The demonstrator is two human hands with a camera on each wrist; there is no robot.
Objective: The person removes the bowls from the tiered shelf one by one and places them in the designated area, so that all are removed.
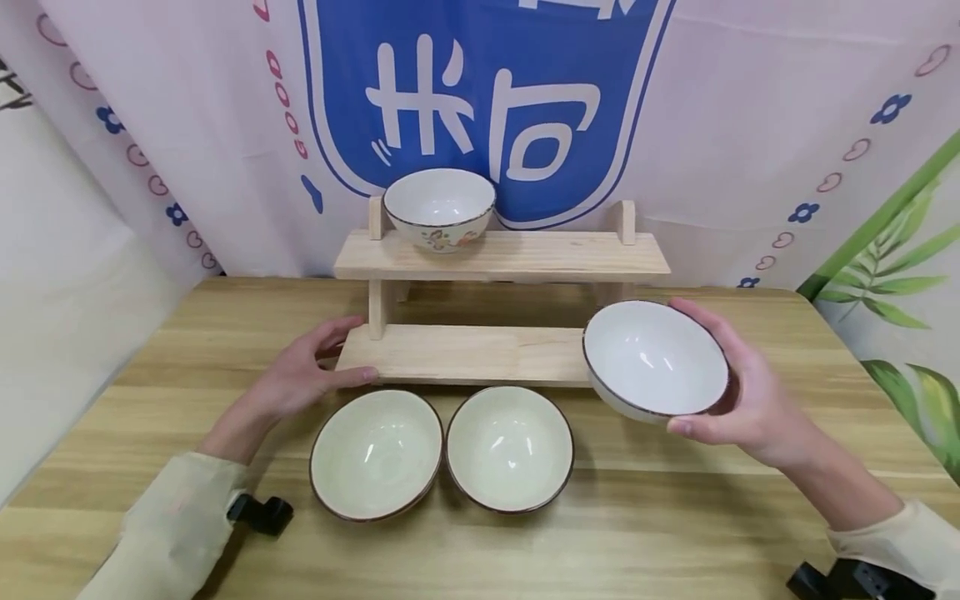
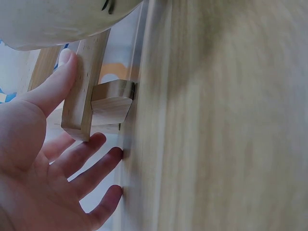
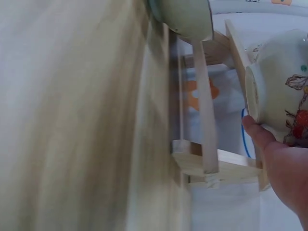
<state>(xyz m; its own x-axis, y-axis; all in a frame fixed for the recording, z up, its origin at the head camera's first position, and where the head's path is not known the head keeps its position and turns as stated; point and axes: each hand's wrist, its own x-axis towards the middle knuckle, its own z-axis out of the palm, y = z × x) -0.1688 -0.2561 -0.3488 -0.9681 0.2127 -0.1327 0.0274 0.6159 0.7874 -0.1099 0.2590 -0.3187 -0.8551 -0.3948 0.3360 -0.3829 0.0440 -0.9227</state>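
- White bowl (image 1: 654, 357): held up at the right end of the wooden rack (image 1: 384, 304), about over the right part of the lower shelf (image 1: 472, 354). Mouth upward, dark line along the rim, red and brown print on the outside. Apparently clear of the wood.
- Right hand (image 1: 757, 400): curled around the right side of the white bowl, with a firm-looking hold and a gap just as wide as the wall needs. Thumb low on the near outside, close to the foot; other fingers mostly hidden behind.
- Handling, as a judgement: glazed ceramic by the shine, so stiff, modest in weight, smooth enough to slip, and likely to chip on a knock.
- Best taken by the outer wall below the rim, thumb and fingers on opposite sides, fingertips kept out from under the foot.
- Left hand (image 1: 303, 371): at the left end of the lower shelf, thumb over the board, fingers loosely bent and spread around the end. No bowl in it; strength of the hold impossible to tell.
- Flowered bowl (image 1: 442, 237): upright on the left part of the upper shelf (image 1: 562, 254).
- Left green bowl (image 1: 377, 454) and right green bowl (image 1: 510, 448): side by side on the bench (image 1: 600, 533), near side of the rack, mouths up. Touching or barely apart: cannot tell.
- Farther off, behind the rack: printed cloth (image 1: 720, 108).
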